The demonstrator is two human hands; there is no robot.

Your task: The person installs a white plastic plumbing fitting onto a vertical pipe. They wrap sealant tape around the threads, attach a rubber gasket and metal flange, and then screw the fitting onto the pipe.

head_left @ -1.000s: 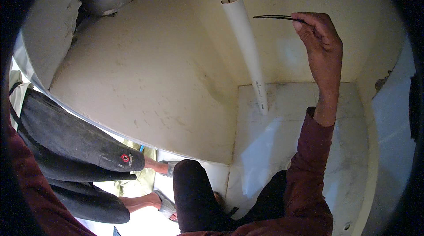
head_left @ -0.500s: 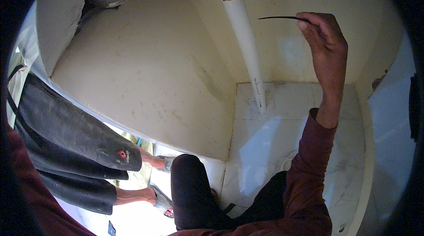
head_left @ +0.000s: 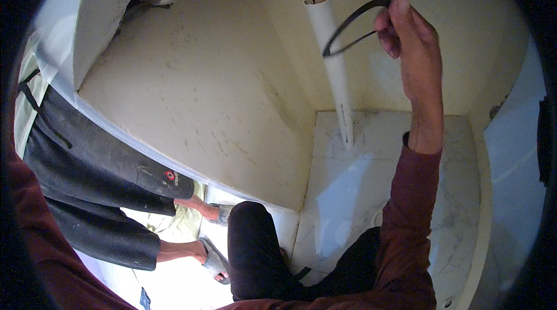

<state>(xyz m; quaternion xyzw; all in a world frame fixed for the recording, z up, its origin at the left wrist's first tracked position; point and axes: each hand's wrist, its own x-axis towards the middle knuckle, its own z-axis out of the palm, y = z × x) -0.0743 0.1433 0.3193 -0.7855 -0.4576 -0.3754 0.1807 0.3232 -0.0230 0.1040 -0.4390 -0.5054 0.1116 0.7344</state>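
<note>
A thin, black, looped strip is held at 1 o'clock in the head view, pinched between the thumb and fingers of the raised right hand at 2 o'clock. The loop is spread open toward 8 o'clock from the fingertips, its far bend seen across the upper part of a long, white, round plastic pipe; whether the two are touching cannot be told from this angle. The pipe is seen with its open end near 12 o'clock and its foot at 3 o'clock, on a floor of pale, grey-veined tiles. Behind it, a cream-coloured, stained wall is shown. The right arm is covered to the wrist by a maroon fabric sleeve. Another maroon sleeve is glimpsed at 8 o'clock; the left hand is out of frame, and the state of its fingers cannot be told. At 6 o'clock, a bent knee in black cloth is seen. At 8 to 9 o'clock, a co-worker's legs are pictured in dark grey trousers, with grey open-toed sandals worn at 7 o'clock.
</note>
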